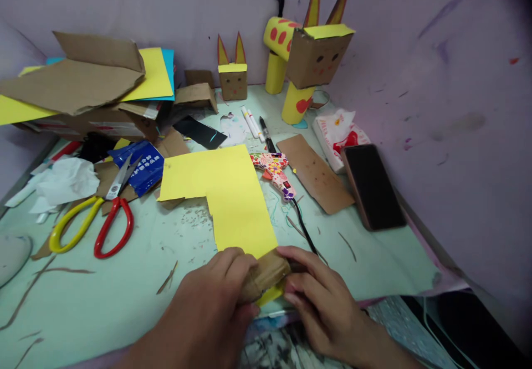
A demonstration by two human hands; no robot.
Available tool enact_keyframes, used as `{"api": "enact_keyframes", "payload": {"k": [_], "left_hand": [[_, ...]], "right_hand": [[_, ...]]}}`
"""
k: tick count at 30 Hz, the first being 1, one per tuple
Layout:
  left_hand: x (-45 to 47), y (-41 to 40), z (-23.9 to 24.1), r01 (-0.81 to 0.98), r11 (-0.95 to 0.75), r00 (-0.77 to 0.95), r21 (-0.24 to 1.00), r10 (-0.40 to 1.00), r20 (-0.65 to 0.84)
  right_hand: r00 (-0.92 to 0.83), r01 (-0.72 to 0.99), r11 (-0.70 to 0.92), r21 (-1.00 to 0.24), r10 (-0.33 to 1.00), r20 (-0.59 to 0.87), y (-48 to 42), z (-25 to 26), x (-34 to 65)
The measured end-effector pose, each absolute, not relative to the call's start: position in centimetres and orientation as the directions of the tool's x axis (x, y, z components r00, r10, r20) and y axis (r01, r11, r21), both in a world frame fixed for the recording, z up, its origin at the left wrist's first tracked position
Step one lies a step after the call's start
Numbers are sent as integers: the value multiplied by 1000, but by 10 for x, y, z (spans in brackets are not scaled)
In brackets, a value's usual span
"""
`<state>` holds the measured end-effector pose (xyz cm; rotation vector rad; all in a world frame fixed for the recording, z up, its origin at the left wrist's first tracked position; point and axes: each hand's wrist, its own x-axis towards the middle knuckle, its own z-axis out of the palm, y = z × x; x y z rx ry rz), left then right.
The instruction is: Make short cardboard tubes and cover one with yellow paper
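Observation:
My left hand and my right hand meet at the near edge of the table, both closed around a small brown cardboard roll. The roll lies on the near end of an L-shaped yellow paper sheet, and a yellow corner peeks out beneath it. A floral-patterned glue gun rests just beyond the paper on the right, its black cord running toward my right hand.
Scissors with one yellow and one red handle lie at left beside crumpled white paper. A dark phone and a brown cardboard strip sit at right. Cardboard animal figures stand at the back, with piled cardboard and paper back left.

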<state>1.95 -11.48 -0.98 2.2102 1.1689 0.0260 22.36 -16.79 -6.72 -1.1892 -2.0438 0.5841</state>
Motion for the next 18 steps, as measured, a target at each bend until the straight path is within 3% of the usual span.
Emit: {"api": "enact_keyframes", "payload": {"k": [4,12,15,18], "left_hand": [[15,-115,-12,705,-381,605,598,763,-227],[16,-107,-17,727,-428,617,537,750,-237],[12,-113,-29,625,-550,687,553,724,-56],[7,-121,-40,564,-681,702,467,694,163]], "right_hand": [[-361,554,493,-671,868,340,-169,-67,224],[-329,550,518,-655,855,400,-166,-62,223],[-281,554,471,-686,882,378,-167,-61,221],[-232,552,423,-718,905,355,-169,-63,219]]}}
